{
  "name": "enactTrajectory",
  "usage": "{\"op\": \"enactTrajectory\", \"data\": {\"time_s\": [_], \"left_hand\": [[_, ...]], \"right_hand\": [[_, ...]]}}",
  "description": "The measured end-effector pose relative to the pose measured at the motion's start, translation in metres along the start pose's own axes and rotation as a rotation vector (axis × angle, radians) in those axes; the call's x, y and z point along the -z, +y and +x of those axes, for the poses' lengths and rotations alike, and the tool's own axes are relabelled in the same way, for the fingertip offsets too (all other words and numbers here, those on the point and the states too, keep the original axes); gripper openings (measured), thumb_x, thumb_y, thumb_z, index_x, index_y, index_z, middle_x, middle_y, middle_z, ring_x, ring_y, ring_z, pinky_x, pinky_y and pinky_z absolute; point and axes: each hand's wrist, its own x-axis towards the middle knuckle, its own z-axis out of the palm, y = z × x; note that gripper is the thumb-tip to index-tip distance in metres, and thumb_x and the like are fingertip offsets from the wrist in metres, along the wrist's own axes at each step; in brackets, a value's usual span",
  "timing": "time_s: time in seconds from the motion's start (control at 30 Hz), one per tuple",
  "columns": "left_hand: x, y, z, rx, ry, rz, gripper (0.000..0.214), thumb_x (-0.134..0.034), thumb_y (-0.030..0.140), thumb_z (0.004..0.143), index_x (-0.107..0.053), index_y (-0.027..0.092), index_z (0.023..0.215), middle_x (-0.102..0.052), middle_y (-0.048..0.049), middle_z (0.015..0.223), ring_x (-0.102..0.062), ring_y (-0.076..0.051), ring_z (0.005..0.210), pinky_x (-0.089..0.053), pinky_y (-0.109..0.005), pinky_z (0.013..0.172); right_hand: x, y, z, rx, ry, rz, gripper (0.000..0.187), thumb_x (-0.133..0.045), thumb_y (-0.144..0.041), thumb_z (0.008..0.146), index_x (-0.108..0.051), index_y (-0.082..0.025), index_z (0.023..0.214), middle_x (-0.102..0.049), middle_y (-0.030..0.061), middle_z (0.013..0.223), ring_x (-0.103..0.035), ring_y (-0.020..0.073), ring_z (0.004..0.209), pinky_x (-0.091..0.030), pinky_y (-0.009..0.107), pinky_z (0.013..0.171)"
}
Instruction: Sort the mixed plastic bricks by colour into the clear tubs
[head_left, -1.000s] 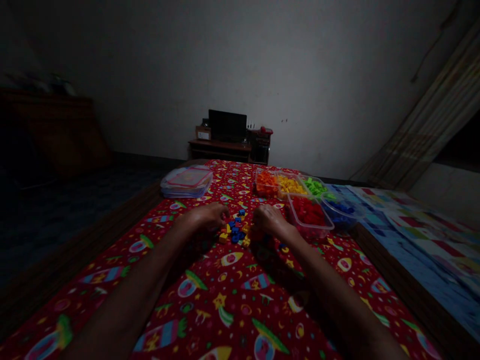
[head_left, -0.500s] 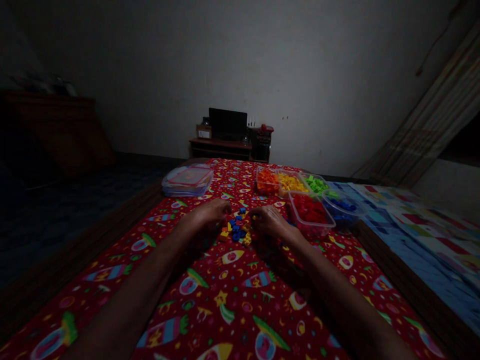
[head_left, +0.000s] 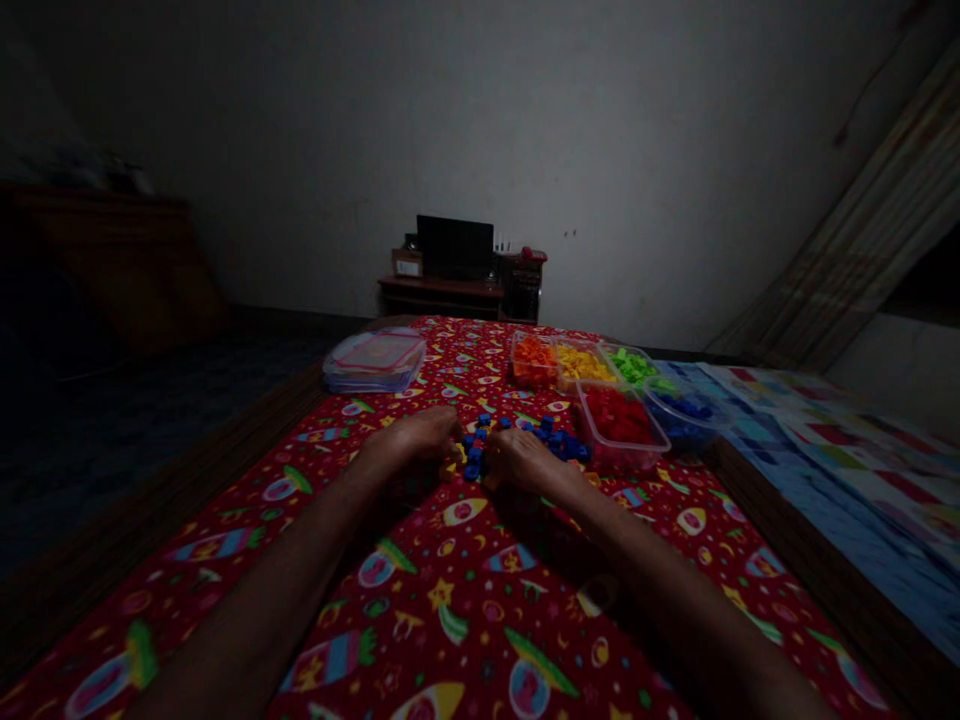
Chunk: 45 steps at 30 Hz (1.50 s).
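A small heap of blue, yellow and orange toy blocks (head_left: 474, 455) lies on the red rocket-print cloth (head_left: 480, 590). My left hand (head_left: 416, 438) rests at the heap's left side, fingers curled down onto the blocks. My right hand (head_left: 523, 458) presses in from the right, fingers curled at the heap. More blue blocks (head_left: 559, 440) lie scattered behind my right hand. The dim light hides what the fingers hold.
Clear tubs stand at the right: red blocks (head_left: 619, 421), blue (head_left: 684, 412), orange (head_left: 533, 359), yellow (head_left: 582, 364), green (head_left: 633, 367). A lidded tub (head_left: 374, 359) sits at the left. A desk with a monitor (head_left: 455, 262) stands by the far wall. The wooden edge (head_left: 817, 570) borders the cloth.
My right hand has slid left toward the heap, uncovering scattered blue blocks behind it. The left hand has barely shifted.
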Motion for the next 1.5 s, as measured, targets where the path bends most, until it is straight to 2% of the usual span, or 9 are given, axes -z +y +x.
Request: {"op": "enactTrajectory", "data": {"time_s": [0.1,0.33,0.57,0.67,0.87,1.07,1.23,1.37,1.5], "left_hand": [[-0.003,0.002,0.003,-0.035,0.014,-0.055,0.011,-0.06,0.021,0.062,-0.069,0.016,0.066,-0.064,0.0002,0.059,-0.054,-0.012,0.058,-0.035,-0.018,0.05],[-0.002,-0.002,0.005,-0.009,0.031,-0.096,0.012,-0.057,0.02,0.061,-0.068,0.016,0.063,-0.06,0.002,0.053,-0.052,-0.012,0.052,-0.032,-0.019,0.047],[0.007,-0.011,0.005,-0.107,0.133,-0.282,0.025,-0.056,0.031,0.068,-0.071,0.015,0.082,-0.071,-0.0016,0.075,-0.061,-0.015,0.067,-0.041,-0.019,0.057],[0.007,-0.01,0.008,-0.146,0.163,-0.371,0.029,-0.057,0.034,0.07,-0.07,0.016,0.088,-0.072,-0.0016,0.079,-0.062,-0.015,0.072,-0.044,-0.02,0.061],[-0.001,0.016,0.005,-0.158,0.057,-0.329,0.031,-0.06,0.029,0.07,-0.069,0.018,0.098,-0.07,0.0,0.077,-0.06,-0.013,0.065,-0.043,-0.019,0.057],[-0.02,0.052,-0.002,-0.15,0.041,-0.075,0.012,-0.061,0.018,0.07,-0.07,0.016,0.079,-0.067,-0.0028,0.07,-0.059,-0.015,0.062,-0.039,-0.02,0.053],[-0.033,0.059,-0.002,-0.117,0.139,0.062,0.018,-0.061,0.014,0.066,-0.067,0.016,0.083,-0.065,-0.004,0.074,-0.058,-0.016,0.065,-0.041,-0.021,0.056],[-0.026,0.057,-0.004,-0.101,0.062,0.048,0.012,-0.054,0.012,0.068,-0.065,0.015,0.072,-0.061,-0.0017,0.062,-0.055,-0.013,0.056,-0.036,-0.02,0.048],[-0.011,0.043,-0.004,0.002,-0.057,-0.165,0.01,-0.057,0.021,0.068,-0.064,0.015,0.064,-0.055,0.0028,0.049,-0.051,-0.01,0.046,-0.031,-0.018,0.042]], "right_hand": [[-0.001,0.001,0.002,-0.031,0.006,0.035,0.015,-0.049,-0.013,0.082,-0.064,-0.013,0.082,-0.057,0.0029,0.067,-0.047,0.0115,0.064,-0.032,0.023,0.063],[0.032,0.012,0.012,-0.125,-0.021,0.357,0.021,-0.051,-0.017,0.078,-0.07,-0.01,0.083,-0.061,0.0009,0.066,-0.049,0.009,0.058,-0.031,0.02,0.054],[0.047,0.008,0.007,-0.232,-0.14,0.966,0.025,-0.06,-0.027,0.073,-0.069,-0.01,0.089,-0.066,0.0033,0.072,-0.055,0.0102,0.06,-0.04,0.02,0.056],[0.05,0.009,0.005,-0.263,-0.159,1.09,0.025,-0.063,-0.033,0.071,-0.068,-0.012,0.082,-0.065,0.0031,0.072,-0.053,0.0087,0.056,-0.04,0.02,0.054],[0.042,0.027,0.007,-0.339,-0.099,0.655,0.028,-0.059,-0.035,0.076,-0.059,-0.011,0.06,-0.047,-0.0039,0.05,-0.038,0.0057,0.045,-0.028,0.019,0.045],[0.038,0.018,0.001,-0.057,-0.226,0.2,0.021,-0.06,-0.024,0.077,-0.07,-0.015,0.094,-0.068,0.004,0.079,-0.058,0.0126,0.069,-0.036,0.02,0.057],[0.033,0.002,-0.003,0.028,-0.294,-0.134,0.024,-0.049,-0.017,0.083,-0.069,-0.012,0.097,-0.069,0.0127,0.089,-0.062,0.0177,0.079,-0.039,0.023,0.064],[0.032,0.006,-0.003,0.052,-0.301,-0.155,0.022,-0.049,-0.02,0.084,-0.068,-0.012,0.093,-0.068,0.0122,0.087,-0.06,0.016,0.073,-0.037,0.023,0.061],[0.038,0.017,-0.001,0.047,-0.273,0.032,0.017,-0.054,-0.022,0.081,-0.068,-0.012,0.079,-0.065,0.0064,0.071,-0.052,0.011,0.058,-0.031,0.021,0.053]]}}
